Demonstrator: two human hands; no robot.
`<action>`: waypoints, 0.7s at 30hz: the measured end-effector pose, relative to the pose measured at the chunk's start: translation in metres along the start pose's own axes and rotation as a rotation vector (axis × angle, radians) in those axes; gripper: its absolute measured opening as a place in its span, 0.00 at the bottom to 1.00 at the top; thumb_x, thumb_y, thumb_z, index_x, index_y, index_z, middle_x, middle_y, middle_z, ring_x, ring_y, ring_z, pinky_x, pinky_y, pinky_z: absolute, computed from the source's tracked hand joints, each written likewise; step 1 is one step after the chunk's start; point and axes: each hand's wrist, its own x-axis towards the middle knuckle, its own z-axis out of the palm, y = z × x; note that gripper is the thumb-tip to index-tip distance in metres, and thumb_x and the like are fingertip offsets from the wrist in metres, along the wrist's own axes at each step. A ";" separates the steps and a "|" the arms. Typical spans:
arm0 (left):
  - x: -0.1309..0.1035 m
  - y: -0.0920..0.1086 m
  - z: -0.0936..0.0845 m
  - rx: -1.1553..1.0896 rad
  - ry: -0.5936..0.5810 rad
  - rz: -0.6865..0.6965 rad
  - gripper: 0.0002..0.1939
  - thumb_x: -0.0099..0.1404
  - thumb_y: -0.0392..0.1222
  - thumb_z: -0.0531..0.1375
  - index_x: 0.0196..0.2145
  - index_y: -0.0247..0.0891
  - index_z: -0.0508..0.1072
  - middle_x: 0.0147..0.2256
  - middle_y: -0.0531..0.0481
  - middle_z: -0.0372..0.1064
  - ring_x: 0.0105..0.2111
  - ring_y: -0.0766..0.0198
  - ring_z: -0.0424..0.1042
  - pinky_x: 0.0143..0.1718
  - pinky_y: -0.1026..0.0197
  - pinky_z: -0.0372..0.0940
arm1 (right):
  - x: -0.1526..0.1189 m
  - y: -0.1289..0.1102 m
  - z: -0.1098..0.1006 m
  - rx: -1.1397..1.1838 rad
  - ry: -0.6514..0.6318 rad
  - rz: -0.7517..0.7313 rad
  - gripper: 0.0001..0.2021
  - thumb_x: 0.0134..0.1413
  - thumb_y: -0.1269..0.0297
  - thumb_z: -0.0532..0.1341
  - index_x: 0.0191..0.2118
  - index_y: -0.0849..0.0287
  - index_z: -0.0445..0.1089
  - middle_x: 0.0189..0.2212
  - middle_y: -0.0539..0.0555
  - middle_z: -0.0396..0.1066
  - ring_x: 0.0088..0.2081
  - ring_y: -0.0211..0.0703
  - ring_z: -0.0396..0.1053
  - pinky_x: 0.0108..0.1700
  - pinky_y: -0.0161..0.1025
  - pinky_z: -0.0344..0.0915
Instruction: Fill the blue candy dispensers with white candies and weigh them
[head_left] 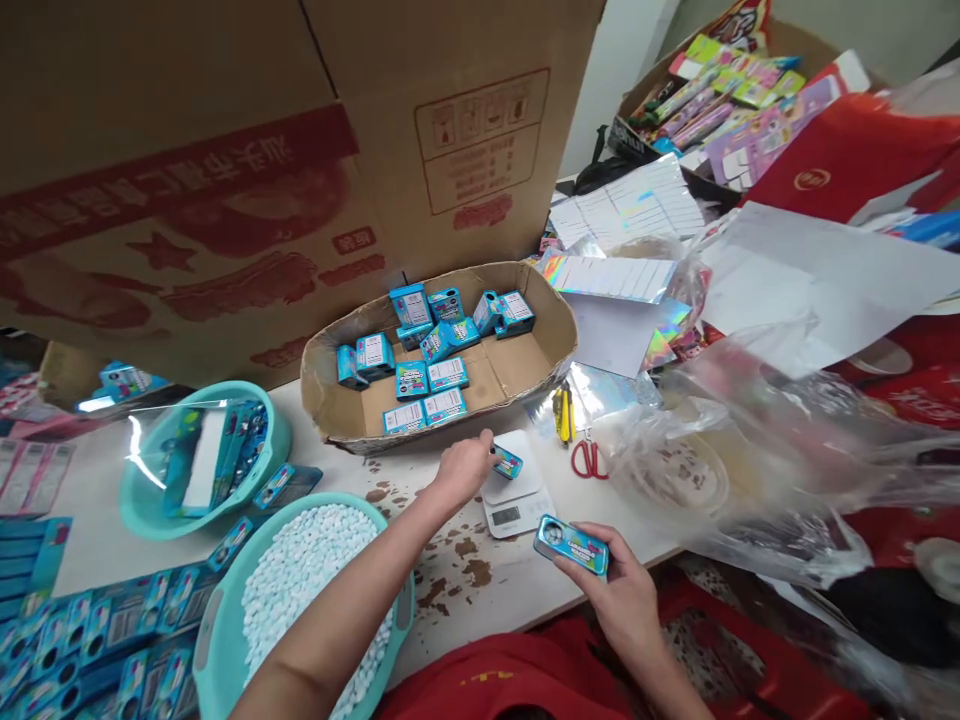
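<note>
My left hand (465, 466) reaches across to the small white digital scale (517, 500). Its fingers pinch the end of a small blue tin (508, 462) at the scale's plate; whether the tin rests on the plate I cannot tell. Nearer my body, my right hand (619, 590) grips another blue tin (571, 546), printed side up, with a round window at one end. Under my left forearm is a turquoise basin (403, 610) full of small white candies (307, 565). Behind the scale, a shallow cardboard tray (517, 365) holds several small blue boxes (448, 372).
Red-handled scissors (590, 460) and a yellow cutter (563, 415) lie right of the scale. Crumpled clear plastic (712, 450) covers the right side. A second turquoise basin (280, 420) holds blue packages. Blue boxes (97, 630) crowd the lower left. A large carton (375, 130) stands behind.
</note>
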 end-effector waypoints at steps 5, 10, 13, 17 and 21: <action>0.004 -0.002 0.006 -0.103 0.080 -0.005 0.07 0.59 0.43 0.58 0.36 0.42 0.68 0.28 0.49 0.70 0.31 0.56 0.69 0.29 0.62 0.52 | 0.008 0.003 -0.003 -0.022 0.006 0.032 0.21 0.34 0.53 0.70 0.37 0.58 0.71 0.35 0.54 0.74 0.35 0.49 0.70 0.39 0.43 0.67; -0.006 -0.018 0.001 -0.933 0.159 -0.119 0.10 0.55 0.44 0.60 0.23 0.38 0.65 0.18 0.56 0.59 0.17 0.71 0.56 0.20 0.68 0.48 | 0.012 -0.001 -0.005 -0.021 0.025 0.081 0.23 0.32 0.51 0.70 0.37 0.58 0.70 0.34 0.55 0.74 0.35 0.49 0.70 0.40 0.46 0.67; -0.028 -0.041 -0.006 -1.512 0.134 -0.309 0.12 0.51 0.44 0.64 0.27 0.37 0.65 0.17 0.59 0.55 0.14 0.76 0.49 0.15 0.71 0.40 | 0.014 -0.004 -0.006 -0.009 0.049 0.084 0.24 0.31 0.51 0.70 0.36 0.58 0.70 0.33 0.55 0.74 0.34 0.48 0.70 0.38 0.45 0.67; -0.066 -0.075 -0.005 -1.862 0.165 -0.474 0.15 0.47 0.32 0.65 0.32 0.34 0.65 0.23 0.54 0.63 0.18 0.75 0.60 0.15 0.75 0.48 | 0.015 -0.005 -0.005 -0.006 0.069 0.096 0.24 0.30 0.52 0.71 0.36 0.59 0.70 0.32 0.54 0.74 0.34 0.47 0.70 0.38 0.43 0.68; -0.096 -0.089 0.008 -1.788 0.086 -0.530 0.14 0.49 0.33 0.65 0.34 0.33 0.66 0.22 0.54 0.62 0.14 0.78 0.54 0.11 0.75 0.39 | 0.014 -0.005 -0.002 -0.011 0.060 0.098 0.24 0.31 0.53 0.71 0.36 0.59 0.70 0.33 0.54 0.74 0.33 0.47 0.71 0.37 0.42 0.68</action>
